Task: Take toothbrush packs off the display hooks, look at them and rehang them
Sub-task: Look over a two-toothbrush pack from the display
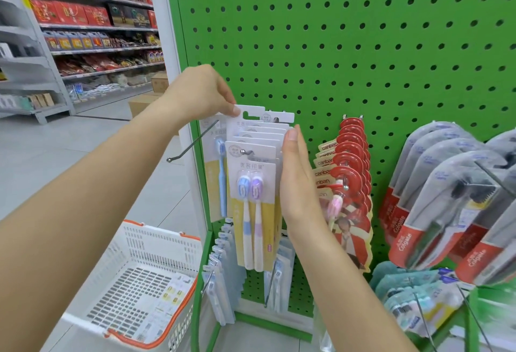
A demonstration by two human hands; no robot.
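A row of white and yellow toothbrush packs (252,184) hangs on a hook of the green pegboard (363,44); the front pack shows a blue and a purple brush. My left hand (203,94) pinches the top corner of a rear pack's white card (251,112) at the back of the row. My right hand (297,181) lies flat with straight fingers against the right edge of the hanging packs. To the left, a bare metal hook (192,142) sticks out beside a single blue toothbrush pack (216,167).
Red canban packs (349,173) hang just right of my right hand, and red and grey Colgate packs (446,206) further right. More packs hang on lower hooks (220,268). A white basket with orange trim (145,281) sits at lower left. Store shelves (83,30) line the aisle behind.
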